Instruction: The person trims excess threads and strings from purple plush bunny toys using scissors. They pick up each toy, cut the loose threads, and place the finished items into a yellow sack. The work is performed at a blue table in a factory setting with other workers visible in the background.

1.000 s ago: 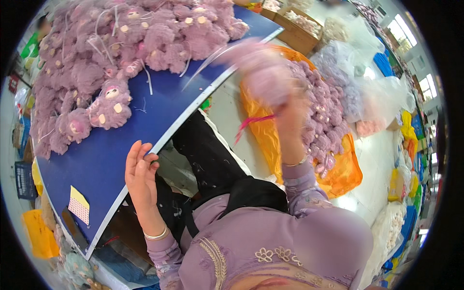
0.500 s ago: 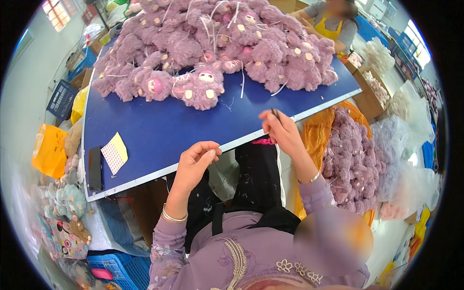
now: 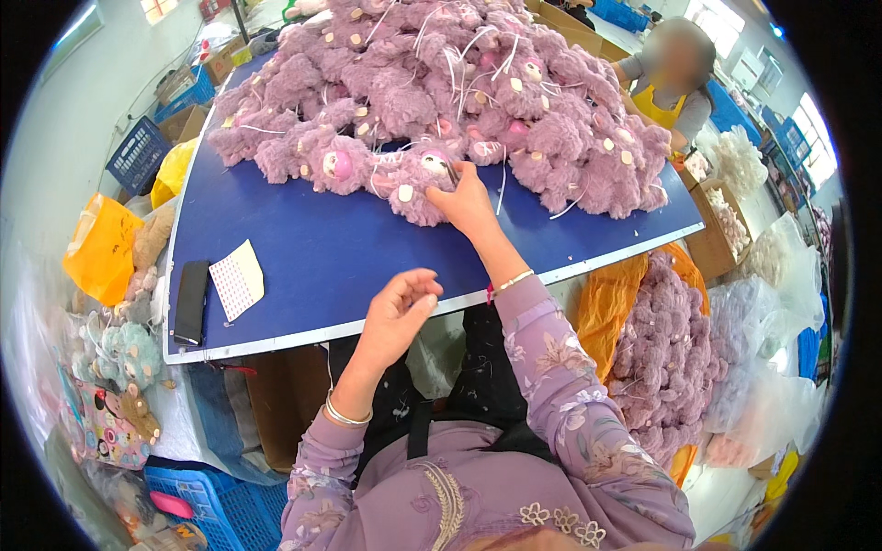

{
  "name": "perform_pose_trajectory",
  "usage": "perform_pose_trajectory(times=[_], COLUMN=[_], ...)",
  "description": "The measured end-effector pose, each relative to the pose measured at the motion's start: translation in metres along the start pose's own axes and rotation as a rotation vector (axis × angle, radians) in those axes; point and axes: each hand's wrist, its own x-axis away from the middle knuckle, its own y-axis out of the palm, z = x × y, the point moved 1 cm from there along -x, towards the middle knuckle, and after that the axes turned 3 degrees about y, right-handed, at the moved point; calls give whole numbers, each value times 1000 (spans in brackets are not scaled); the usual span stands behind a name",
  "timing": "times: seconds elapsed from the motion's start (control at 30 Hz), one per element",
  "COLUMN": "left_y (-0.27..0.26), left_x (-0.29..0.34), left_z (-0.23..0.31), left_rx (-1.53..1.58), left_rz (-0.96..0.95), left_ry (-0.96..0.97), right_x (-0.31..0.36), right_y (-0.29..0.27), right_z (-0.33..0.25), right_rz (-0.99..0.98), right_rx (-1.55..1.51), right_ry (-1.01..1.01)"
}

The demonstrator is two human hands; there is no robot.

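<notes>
A purple plush doll [image 3: 423, 204] with a pale face lies at the near edge of a heap of similar plush toys [image 3: 386, 101] on the blue table [image 3: 303, 266]. My right hand [image 3: 467, 204] reaches over the table to this doll. Its fingers are closed round a small dark tool [image 3: 452, 173], mostly hidden, whose kind I cannot make out. The tool's tip is beside the doll's face. My left hand [image 3: 401, 310] hovers by the table's near edge, loosely curled with the thumb apart from the fingers, and nothing shows in it.
On the table's left lie a black phone-like slab [image 3: 191, 303] and a sheet of small stickers [image 3: 237, 282]. An orange sack [image 3: 608, 298] of purple plush pieces stands at the right. A blue crate [image 3: 225, 500] is at lower left. Across the table sits another person [image 3: 675, 92] in a yellow apron.
My right hand has moved from the table's near edge forward and left to the doll, carrying the dark tool. My left hand has shifted slightly right and its thumb has parted from the fingers.
</notes>
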Motion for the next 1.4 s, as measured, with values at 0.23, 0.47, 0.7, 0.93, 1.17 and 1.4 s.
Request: perform_pose_trajectory(times=[0.23, 0.47, 0.7, 0.93, 1.17, 1.4], left_y=[-28, -12, 13, 13, 25, 40], left_x=[-15, -9, 2, 13, 10, 8], left_z=[6, 13, 24, 21, 18, 16], left_rx=[24, 154, 358, 322, 293, 384], left_rz=[294, 165, 178, 209, 223, 325], left_ry=[123, -52, 37, 49, 3, 11], right_x=[58, 130, 146, 158, 169, 173], right_y=[-47, -104, -116, -115, -112, -122], right_z=[-11, -52, -46, -52, -40, -37], right_rz=[-307, -665, -454, -538, -361, -341], right_rx=[-341, -155, -310, -399, -391, -354], right_ry=[59, -260, -60, 96, 0, 0])
